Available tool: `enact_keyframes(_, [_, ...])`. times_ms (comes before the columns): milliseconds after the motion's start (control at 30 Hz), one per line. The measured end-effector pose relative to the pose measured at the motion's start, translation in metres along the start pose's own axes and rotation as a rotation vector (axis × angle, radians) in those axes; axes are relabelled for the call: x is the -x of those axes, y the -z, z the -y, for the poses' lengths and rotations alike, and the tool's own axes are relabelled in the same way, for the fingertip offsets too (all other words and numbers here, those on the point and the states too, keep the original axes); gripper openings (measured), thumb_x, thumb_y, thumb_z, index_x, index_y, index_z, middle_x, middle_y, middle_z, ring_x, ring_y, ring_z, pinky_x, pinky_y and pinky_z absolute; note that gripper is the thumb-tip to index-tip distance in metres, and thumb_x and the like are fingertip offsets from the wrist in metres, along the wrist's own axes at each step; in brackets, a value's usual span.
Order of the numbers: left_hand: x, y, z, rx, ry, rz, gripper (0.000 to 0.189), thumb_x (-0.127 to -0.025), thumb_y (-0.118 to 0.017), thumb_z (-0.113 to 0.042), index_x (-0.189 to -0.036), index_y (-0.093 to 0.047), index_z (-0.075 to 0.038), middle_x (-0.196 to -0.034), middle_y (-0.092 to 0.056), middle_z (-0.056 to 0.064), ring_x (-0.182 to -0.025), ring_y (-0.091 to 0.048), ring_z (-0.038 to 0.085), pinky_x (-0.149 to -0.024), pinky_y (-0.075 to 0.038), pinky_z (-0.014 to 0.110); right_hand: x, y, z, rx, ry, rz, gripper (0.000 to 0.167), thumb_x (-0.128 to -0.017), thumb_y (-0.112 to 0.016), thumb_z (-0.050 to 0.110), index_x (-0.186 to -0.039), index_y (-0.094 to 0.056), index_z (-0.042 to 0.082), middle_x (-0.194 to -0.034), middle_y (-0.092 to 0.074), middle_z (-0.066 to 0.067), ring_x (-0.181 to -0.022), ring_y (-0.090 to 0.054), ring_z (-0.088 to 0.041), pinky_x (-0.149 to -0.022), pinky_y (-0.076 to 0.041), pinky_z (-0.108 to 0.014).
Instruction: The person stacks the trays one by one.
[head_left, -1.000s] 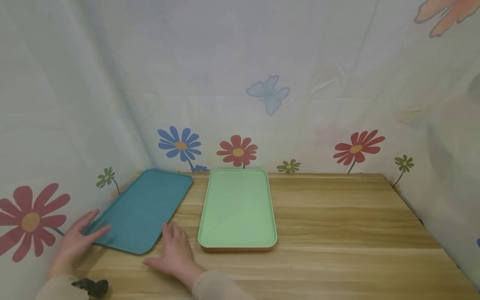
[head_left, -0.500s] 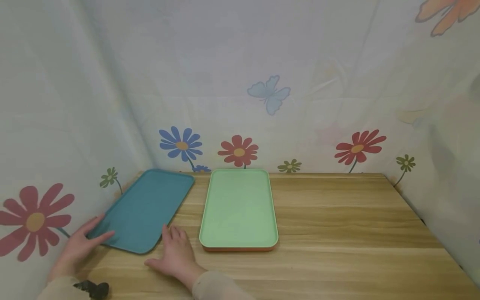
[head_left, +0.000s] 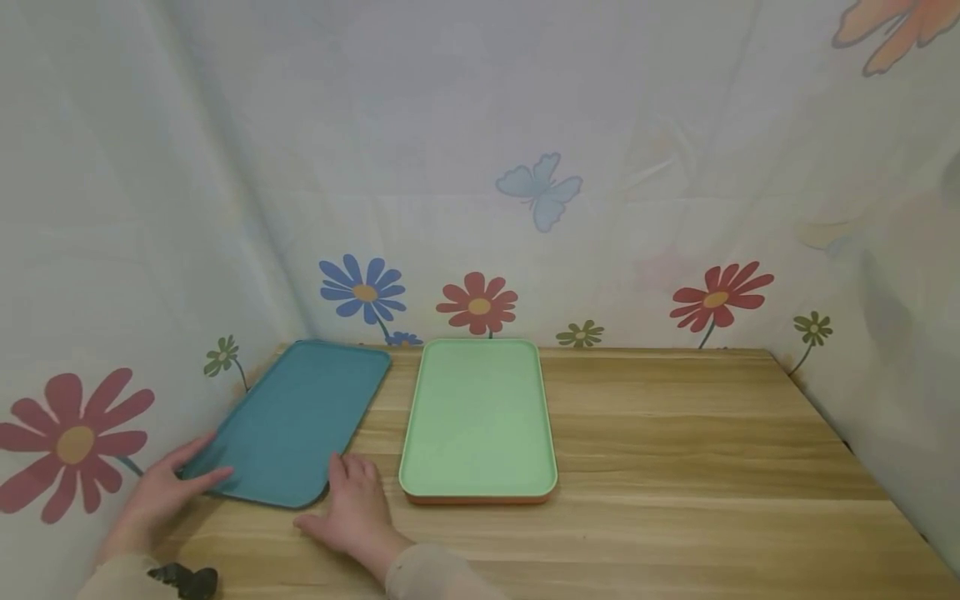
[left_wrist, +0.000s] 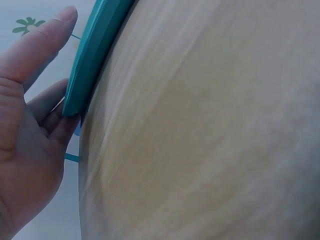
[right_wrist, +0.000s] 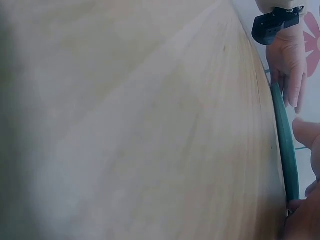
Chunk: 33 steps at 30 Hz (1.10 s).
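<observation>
A teal rectangular tray (head_left: 300,425) lies at the left of the table, its long sides slanting away to the right. At its near left corner is my left hand (head_left: 161,492), thumb over the surface and fingers along the outer edge. The left wrist view shows those fingers (left_wrist: 57,112) touching the tray's rim (left_wrist: 90,60), the thumb standing apart from it. My right hand (head_left: 356,504) has its fingertips against the tray's near right edge, with the thumb spread out over the wood. Beside it sits a light green tray (head_left: 480,417) stacked on an orange one (head_left: 480,499).
The wood-grain table (head_left: 675,467) extends to the right of the stack. A white curtain (head_left: 637,167) printed with flowers and a butterfly closes off the back and both sides. A black camera mount (head_left: 187,577) is strapped at the left wrist.
The teal tray's near end has shifted slightly to the right, both hands moving along with it. The view itself has drifted a little; the green and orange stack stays put.
</observation>
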<state>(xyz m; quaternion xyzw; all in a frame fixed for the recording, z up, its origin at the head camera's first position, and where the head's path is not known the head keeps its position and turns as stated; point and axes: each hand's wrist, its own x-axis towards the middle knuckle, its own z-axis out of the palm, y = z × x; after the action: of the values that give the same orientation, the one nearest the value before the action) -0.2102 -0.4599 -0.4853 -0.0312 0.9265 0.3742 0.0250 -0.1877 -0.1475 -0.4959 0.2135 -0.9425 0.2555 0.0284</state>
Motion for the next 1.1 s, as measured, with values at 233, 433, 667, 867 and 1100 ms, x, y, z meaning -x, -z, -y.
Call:
enact_keyframes(233, [-0.002,0.001,0.002,-0.025,-0.026,0.019,0.092,-0.091,-0.072,-0.040,-0.155,-0.021,0.001,-0.151,-0.014,0.043,-0.135,-0.013,0.062,-0.103,-0.018,0.073,-0.002,-0.009,0.002,-0.034,-0.081,-0.083,0.088,-0.076,-0.076,0.064,-0.142,-0.049,0.012,-0.132,-0.051,0.000,-0.125,-0.042,-0.020,-0.101,-0.039,-0.027])
enact_keyframes(433, [-0.002,-0.002,0.004,-0.026,-0.079,0.007,0.089,-0.089,-0.075,-0.035,-0.152,-0.026,0.006,-0.150,-0.017,0.043,-0.135,-0.013,0.062,-0.104,-0.018,0.072,-0.003,-0.011,0.002,-0.065,-0.142,-0.120,0.092,-0.072,-0.080,0.062,-0.143,-0.050,0.011,-0.134,-0.051,-0.002,-0.126,-0.041,-0.021,-0.102,-0.039,-0.029])
enact_keyframes(667, [0.001,-0.004,0.003,-0.043,-0.093,-0.013,0.089,-0.088,-0.076,-0.035,-0.150,-0.029,0.008,-0.149,-0.020,0.042,-0.136,-0.014,0.062,-0.105,-0.017,0.071,-0.002,-0.007,0.002,-0.101,-0.155,-0.148,0.087,-0.073,-0.081,0.059,-0.140,-0.053,0.012,-0.136,-0.051,-0.002,-0.127,-0.043,-0.022,-0.102,-0.040,-0.029])
enact_keyframes(867, [0.003,-0.006,0.001,-0.039,-0.083,-0.010,0.090,-0.088,-0.075,-0.036,-0.151,-0.028,0.007,-0.150,-0.018,0.042,-0.137,-0.014,0.061,-0.105,-0.017,0.070,-0.001,-0.005,-0.001,-0.186,-0.169,-0.166,0.083,-0.078,-0.081,0.052,-0.143,-0.051,0.010,-0.142,-0.049,-0.004,-0.129,-0.044,-0.025,-0.103,-0.041,-0.034])
enact_keyframes(1100, [0.003,-0.007,-0.003,-0.071,-0.110,-0.019,0.088,-0.088,-0.076,-0.033,-0.147,-0.030,0.013,-0.148,-0.022,0.043,-0.135,-0.018,0.061,-0.105,-0.020,0.069,-0.001,0.000,0.000,-0.358,-0.223,-0.156,0.087,-0.080,-0.081,0.046,-0.149,-0.045,0.008,-0.148,-0.044,-0.006,-0.134,-0.043,-0.027,-0.103,-0.042,-0.039])
